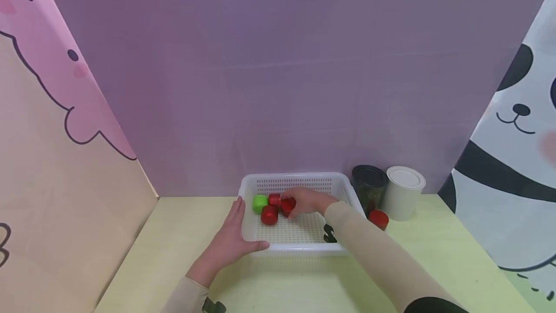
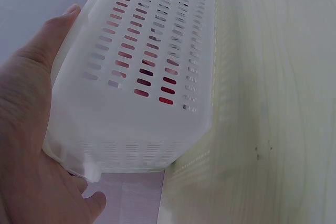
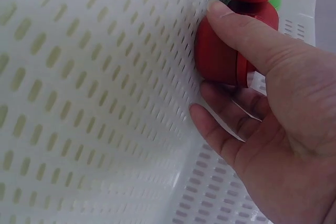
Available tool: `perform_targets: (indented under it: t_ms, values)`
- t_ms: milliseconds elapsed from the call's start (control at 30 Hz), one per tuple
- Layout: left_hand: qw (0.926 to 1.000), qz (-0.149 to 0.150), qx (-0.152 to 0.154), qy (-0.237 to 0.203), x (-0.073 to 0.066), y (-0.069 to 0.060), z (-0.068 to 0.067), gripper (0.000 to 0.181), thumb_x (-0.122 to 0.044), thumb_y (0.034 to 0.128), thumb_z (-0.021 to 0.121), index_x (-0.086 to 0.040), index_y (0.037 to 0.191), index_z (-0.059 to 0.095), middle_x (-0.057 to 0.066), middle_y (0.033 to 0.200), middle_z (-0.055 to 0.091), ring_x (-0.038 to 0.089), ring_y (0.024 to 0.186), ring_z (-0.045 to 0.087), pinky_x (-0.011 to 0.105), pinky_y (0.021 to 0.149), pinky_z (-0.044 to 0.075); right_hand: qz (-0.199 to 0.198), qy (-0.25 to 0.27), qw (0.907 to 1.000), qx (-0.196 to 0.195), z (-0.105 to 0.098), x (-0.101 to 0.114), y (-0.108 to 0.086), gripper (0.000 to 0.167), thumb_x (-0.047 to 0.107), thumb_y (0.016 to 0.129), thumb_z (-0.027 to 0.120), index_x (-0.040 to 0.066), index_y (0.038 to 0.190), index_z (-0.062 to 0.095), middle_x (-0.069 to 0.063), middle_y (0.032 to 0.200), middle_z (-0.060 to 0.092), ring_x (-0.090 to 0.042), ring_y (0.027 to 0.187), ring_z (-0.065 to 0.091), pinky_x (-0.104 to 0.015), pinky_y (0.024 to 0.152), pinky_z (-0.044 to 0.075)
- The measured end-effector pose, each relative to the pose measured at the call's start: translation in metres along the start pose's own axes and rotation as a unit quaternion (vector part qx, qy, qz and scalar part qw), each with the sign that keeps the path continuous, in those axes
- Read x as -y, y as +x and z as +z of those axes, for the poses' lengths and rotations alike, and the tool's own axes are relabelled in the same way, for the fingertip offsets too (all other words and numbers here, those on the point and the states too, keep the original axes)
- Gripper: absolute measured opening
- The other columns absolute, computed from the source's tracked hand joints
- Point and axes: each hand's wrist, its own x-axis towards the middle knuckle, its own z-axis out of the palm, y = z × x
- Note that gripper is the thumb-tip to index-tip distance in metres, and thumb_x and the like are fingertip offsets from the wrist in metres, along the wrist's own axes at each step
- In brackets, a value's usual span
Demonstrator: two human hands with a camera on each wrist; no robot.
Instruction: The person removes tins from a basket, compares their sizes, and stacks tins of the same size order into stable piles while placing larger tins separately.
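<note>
Inside the white basket I count four small containers: a green container at the left, a back red container beside it, a front red container nearer me, and a held red container in the right hand. On the right wrist feed I see the thumb on one side of it and bent fingers on the other, so I read it as pinched; whether it rests on the basket floor or hangs just above, I cannot tell. At the near left corner, the left hand is spread, fingers straight along the outer wall and thumb over the near rim; I take it as steadying the basket. I judge the gathering well along: three pieces sit free of any hand, and the fourth is within the walls but not let go. What I see left outside is a loose red container just beside the basket's right wall, near a dark canister and a white canister. Whether it belongs with the others, I cannot settle from here.
</note>
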Motion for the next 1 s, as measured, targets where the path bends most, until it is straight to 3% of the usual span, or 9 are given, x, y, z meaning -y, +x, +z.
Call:
perform_targets:
  t_ms: [500, 833, 1000]
  values:
    - [1.0000, -0.004, -0.002, 0.006, 0.005, 0.003, 0.003, 0.139, -0.056, 0.0796, 0.097, -0.005, 0.177, 0.014, 0.010, 0.186, 0.006, 0.039, 0.169, 0.017, 0.064, 0.126, 0.036, -0.010, 0.011, 0.9999, 0.001, -0.002, -0.001, -0.003, 0.059, 0.013, 0.086, 0.097, 0.008, 0.140, 0.073, -0.004, 0.128, 0.072, -0.023, 0.117, 0.064, -0.045, 0.112, 0.055]
    - [1.0000, -0.004, -0.001, -0.001, 0.002, 0.003, 0.002, 0.141, -0.060, 0.0783, 0.097, -0.006, 0.177, 0.013, 0.009, 0.186, 0.004, 0.037, 0.170, 0.015, 0.062, 0.128, 0.034, -0.004, 0.031, 0.9995, 0.007, -0.011, -0.004, -0.005, 0.062, 0.018, 0.087, 0.096, 0.015, 0.145, 0.072, -0.001, 0.133, 0.071, -0.021, 0.119, 0.064, -0.045, 0.111, 0.055]
    - [1.0000, -0.001, -0.001, 0.003, 0.003, 0.002, 0.002, 0.142, -0.060, 0.0782, 0.097, -0.004, 0.177, 0.013, 0.012, 0.186, 0.005, 0.038, 0.169, 0.015, 0.062, 0.128, 0.034, -0.022, 0.043, 0.9988, 0.005, -0.019, -0.005, -0.007, 0.055, 0.017, 0.091, 0.093, 0.017, 0.142, 0.073, 0.000, 0.128, 0.070, -0.022, 0.118, 0.063, -0.044, 0.108, 0.057]
